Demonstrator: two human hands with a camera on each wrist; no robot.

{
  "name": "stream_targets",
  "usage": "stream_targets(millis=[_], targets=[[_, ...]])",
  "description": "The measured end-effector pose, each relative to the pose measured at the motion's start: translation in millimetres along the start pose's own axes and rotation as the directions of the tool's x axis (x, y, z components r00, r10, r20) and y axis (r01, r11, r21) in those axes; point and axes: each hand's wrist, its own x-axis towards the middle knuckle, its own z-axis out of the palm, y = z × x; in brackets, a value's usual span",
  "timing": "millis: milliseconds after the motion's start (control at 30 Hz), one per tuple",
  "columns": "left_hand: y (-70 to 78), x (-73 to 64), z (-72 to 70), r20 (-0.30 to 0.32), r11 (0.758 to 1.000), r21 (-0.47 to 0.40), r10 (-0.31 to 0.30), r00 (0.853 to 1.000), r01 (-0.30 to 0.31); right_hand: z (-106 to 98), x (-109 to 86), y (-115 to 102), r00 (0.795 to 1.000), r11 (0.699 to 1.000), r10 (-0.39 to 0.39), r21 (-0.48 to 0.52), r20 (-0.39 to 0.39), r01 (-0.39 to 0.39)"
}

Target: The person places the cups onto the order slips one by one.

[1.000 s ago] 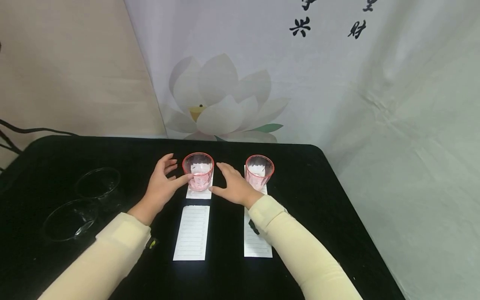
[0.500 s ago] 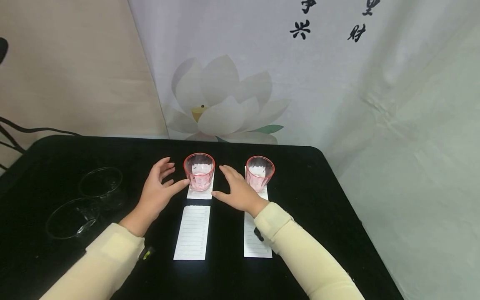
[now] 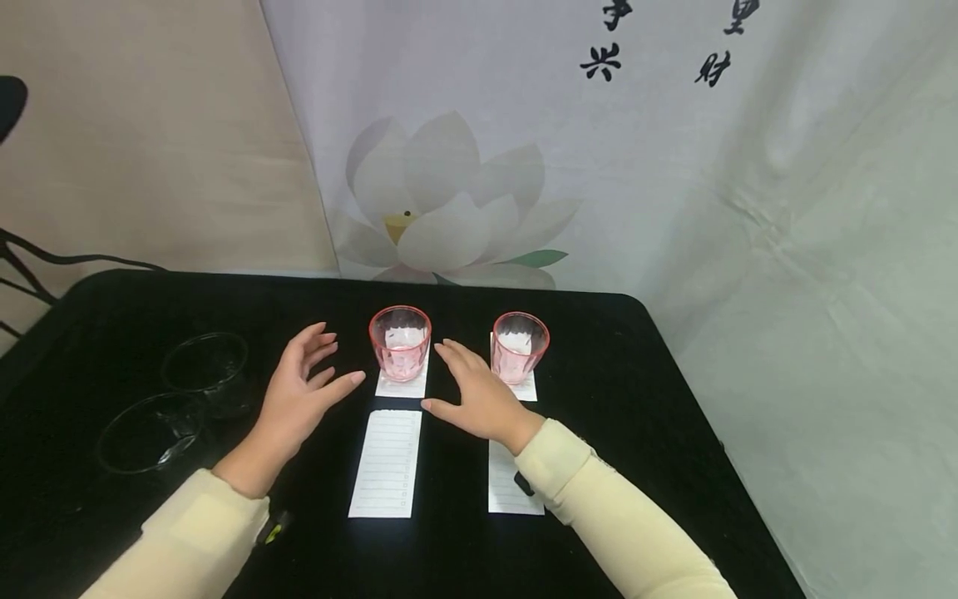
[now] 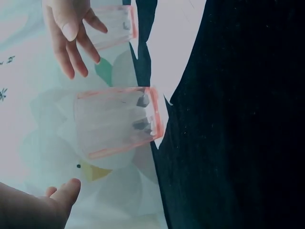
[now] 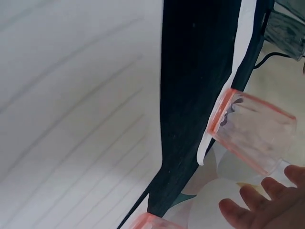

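Two pink-tinted glasses stand upright near the table's far side, each on a white lined paper slip. The left pink glass (image 3: 401,353) is between my hands, and neither hand touches it. My left hand (image 3: 303,387), fingers loosely bent, hovers to its left and holds nothing. To its right, my right hand (image 3: 482,395) has its fingers extended and is likewise bare, just in front of the right pink glass (image 3: 516,358). In the left wrist view the left pink glass (image 4: 116,121) shows whole, with a gap to the thumb.
Two clear glasses, a nearer clear glass (image 3: 153,437) and a farther clear glass (image 3: 205,366), stand at the left of the black table (image 3: 636,499). A lined paper slip (image 3: 385,466) lies in front of the left pink glass; another paper slip (image 3: 512,478) lies under my right forearm.
My left hand has drawn away from the left pink glass, to the left and nearer me. My right hand has shifted slightly right and back. Both pink glasses stay in place.
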Motion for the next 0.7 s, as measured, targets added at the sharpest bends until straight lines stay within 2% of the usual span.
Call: stream_targets(millis=[333, 700], targets=[[8.5, -10.7, -12.5, -0.027, 1.000, 0.007, 0.023, 0.999, -0.023, 4.7, -12.3, -4.8, 1.000, 0.998, -0.030, -0.055, -0.002, 0.030], [10.6, -25.7, -24.2, -0.098, 0.997, 0.057, 0.064, 0.993, -0.059, 10.0, -24.2, -7.7, 0.999, 0.995, -0.046, -0.087, 0.023, 0.048]])
